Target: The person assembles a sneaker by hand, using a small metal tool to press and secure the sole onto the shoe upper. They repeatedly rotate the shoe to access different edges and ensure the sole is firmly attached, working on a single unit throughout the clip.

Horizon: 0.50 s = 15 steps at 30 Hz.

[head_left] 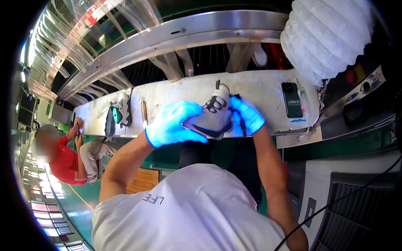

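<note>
My left hand (173, 124), in a pale glove lit bright blue, is closed round the toe end of a light grey shoe (215, 113) with dark laces and dark trim along its sole. The shoe is tilted above the front part of the white bench (167, 92). Close by its other side, my right hand (250, 116), gloved alike and slightly blurred, is closed on a slender dark tool (243, 130). One end of that tool sticks out below the fingers. Whether its other end touches the shoe is hidden.
Left on the bench lie a slim tool (144, 112) and another shoe (123, 111) beside a dark piece. A dark phone (292, 100) rests at the right, under a white ribbed duct (326, 39). A metal rail (188, 31) runs behind. A person in red (69, 163) sits far left.
</note>
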Available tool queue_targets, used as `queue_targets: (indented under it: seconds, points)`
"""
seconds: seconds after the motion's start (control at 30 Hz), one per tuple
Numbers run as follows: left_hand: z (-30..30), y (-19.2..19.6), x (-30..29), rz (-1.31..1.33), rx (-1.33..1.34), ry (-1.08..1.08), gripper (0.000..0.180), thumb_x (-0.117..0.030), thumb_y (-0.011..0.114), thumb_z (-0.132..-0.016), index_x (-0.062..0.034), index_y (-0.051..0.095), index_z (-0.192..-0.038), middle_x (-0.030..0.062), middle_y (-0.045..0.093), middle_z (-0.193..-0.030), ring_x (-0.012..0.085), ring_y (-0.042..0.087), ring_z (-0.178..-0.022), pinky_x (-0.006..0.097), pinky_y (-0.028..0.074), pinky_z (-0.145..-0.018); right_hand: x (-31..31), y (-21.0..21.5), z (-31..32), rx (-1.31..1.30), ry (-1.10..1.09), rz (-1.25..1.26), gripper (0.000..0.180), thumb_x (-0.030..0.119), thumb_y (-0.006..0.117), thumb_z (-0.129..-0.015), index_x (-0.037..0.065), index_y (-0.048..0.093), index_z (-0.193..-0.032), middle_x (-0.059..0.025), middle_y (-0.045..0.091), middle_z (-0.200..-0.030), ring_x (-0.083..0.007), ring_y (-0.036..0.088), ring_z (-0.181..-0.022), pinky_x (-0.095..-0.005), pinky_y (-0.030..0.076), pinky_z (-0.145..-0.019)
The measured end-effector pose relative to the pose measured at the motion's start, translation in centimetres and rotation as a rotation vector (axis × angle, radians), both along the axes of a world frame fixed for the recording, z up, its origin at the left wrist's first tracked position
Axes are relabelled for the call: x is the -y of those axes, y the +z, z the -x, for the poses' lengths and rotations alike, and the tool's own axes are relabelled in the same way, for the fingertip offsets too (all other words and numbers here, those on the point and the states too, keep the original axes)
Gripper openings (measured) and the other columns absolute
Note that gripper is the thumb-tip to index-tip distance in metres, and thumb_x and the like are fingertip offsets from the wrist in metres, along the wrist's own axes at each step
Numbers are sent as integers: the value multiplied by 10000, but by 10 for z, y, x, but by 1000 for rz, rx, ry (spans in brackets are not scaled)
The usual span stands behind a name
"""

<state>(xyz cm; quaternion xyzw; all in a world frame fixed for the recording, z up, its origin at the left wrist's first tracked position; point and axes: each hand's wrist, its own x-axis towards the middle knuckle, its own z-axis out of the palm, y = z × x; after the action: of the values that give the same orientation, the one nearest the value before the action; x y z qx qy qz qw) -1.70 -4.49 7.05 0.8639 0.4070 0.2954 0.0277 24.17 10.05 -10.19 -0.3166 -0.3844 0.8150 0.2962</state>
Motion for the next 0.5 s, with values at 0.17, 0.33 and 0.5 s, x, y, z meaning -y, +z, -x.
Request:
queue_targets:
  seconds: [0.17, 0.33, 0.5]
  points:
    - [64, -78, 28, 438, -48, 462, 706, -262, 992, -794, -72, 709, -1412, 189, 780, -1299, 391, 785, -1147, 452, 638, -988, 9, 72, 9, 420, 131, -270, 318, 321, 857, -981, 16, 794, -1046, -30, 649, -704, -124, 573, -516, -318, 419, -474]
    - [33, -72, 15, 614, -111, 407, 1173, -440, 1024, -730, -17, 470, -1673, 293, 670, -1508, 464, 696, -1343, 498, 556, -1161, 9, 66, 29, 569, 127, -292, 325, 349, 874, -964, 50, 758, -916, -28, 627, -691, -124, 531, -536, -327, 401, -501]
    - [-10, -56, -15, 705, -80, 484, 1389, -515, 1017, -703, -34, 266, -1768, 299, 556, -1640, 489, 649, -1416, 506, 531, -1205, -3, 50, 27, 547, 162, -257, 293, 294, 831, -1005, 37, 740, -897, -16, 630, -678, -121, 532, -499, -322, 401, -470]
